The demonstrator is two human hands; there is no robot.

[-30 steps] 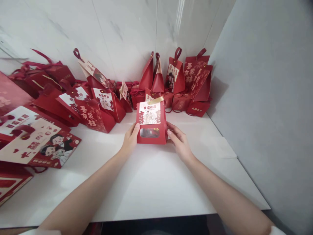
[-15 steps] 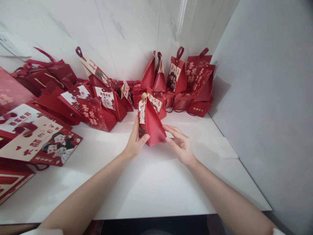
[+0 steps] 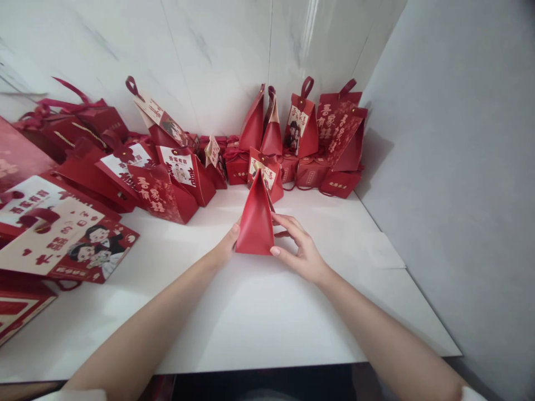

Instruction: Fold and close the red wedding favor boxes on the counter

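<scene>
A red triangular paper gift box (image 3: 255, 220) stands upright on the white table (image 3: 259, 312), its plain narrow side facing me. My left hand (image 3: 224, 249) grips its left edge, thumb showing at the front corner. My right hand (image 3: 298, 249) holds its right side, fingers curled around the lower corner. A gold ribbon tag sits at the box's peak.
Several red gift boxes (image 3: 309, 133) and bags line the back wall and corner. More red boxes and flat printed bags (image 3: 62, 234) crowd the left side. A grey wall (image 3: 451, 167) bounds the right. The table's front edge runs below my forearms.
The box has been turned about a quarter: its printed front with window faced me, now its plain side does. Both hands shifted with it and stayed on it.
</scene>
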